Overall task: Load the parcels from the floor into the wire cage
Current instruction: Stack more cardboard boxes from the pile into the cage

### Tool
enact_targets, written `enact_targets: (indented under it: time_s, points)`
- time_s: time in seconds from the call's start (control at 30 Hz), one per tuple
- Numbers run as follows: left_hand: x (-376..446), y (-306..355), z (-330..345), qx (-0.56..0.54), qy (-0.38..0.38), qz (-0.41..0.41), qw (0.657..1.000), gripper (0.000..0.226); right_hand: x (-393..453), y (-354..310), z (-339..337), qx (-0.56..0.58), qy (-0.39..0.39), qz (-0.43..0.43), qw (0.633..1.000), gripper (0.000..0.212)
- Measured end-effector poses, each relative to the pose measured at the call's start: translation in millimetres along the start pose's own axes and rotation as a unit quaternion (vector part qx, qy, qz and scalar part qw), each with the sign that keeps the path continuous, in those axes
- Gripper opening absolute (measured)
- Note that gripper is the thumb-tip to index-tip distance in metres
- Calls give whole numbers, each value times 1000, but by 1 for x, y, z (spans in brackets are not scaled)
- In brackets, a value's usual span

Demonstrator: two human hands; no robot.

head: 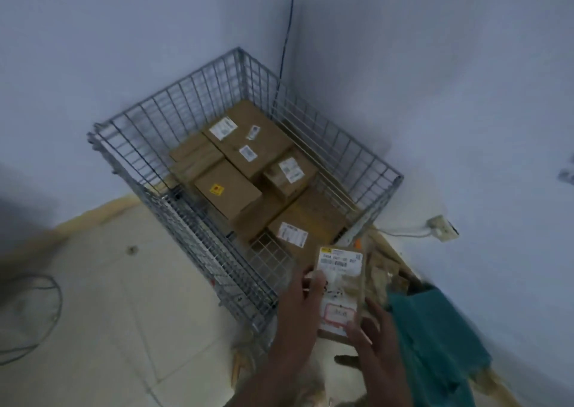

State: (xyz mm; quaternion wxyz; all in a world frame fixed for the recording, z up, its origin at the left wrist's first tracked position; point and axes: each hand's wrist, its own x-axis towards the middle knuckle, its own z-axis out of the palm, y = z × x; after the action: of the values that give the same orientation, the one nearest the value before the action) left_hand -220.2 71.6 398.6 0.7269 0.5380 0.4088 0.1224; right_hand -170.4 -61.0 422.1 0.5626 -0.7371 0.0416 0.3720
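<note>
Left fingers (315, 277) curled over the near-left edge of a small labelled parcel (340, 285), gripping it; left hand (298, 310) reaching in from below, forearm running down to the bottom edge

Right fingers (357, 329) lying across the parcel's lower right corner, thumb on the side edge, holding it from the right; right hand (372, 338) partly blurred, so exact finger spread hard to tell

Parcel held tilted between both hands, label up with a red-bordered sticker at its near end, just at the near corner of the cage (130, 145), above its rim

Inside the cage, several brown boxes (248, 145) packed side by side and overlapping, most with white labels, one with a yellow sticker (216, 189)

Cage standing on pale floor tiles (124, 298) in the corner of two bluish walls

Teal cloth (435, 338) just right of the right hand

Wall socket (442, 228) low on the right wall, a thin cable (287, 33) running up the corner, loose wire (37, 313) coiled on the floor at far left
</note>
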Motion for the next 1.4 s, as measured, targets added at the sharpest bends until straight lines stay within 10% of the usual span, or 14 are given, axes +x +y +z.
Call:
enact_targets:
  time_s: [0.33, 0.57, 0.67, 0.83, 1.1, 1.27, 1.4]
  points:
    - [61, 1, -68, -58, 174, -41, 982, 21, 63, -5, 99, 21, -10, 79, 997, 40]
    - [162, -21, -81, -71, 126, -171, 975, 21, 178, -7, 126, -10, 11, 159, 987, 32]
    - [226, -51, -101, 101, 111, -175, 973, 22, 261, -5, 138, -97, -12, 130, 987, 34]
    - [344, -95, -152, 549, 8, -97, 830, 63, 392, 9, 170, -280, -14, 6, 960, 54]
    - [438, -156, -184, 682, -40, -150, 714, 84, 497, 48, 211, -464, -27, -118, 877, 55]
    - [430, -184, -182, 666, -1, -111, 738, 99, 536, 92, 243, -407, -10, -85, 909, 61]
    - [432, -181, -182, 655, 10, -100, 749, 101, 544, 116, 263, -135, 39, 60, 988, 54]
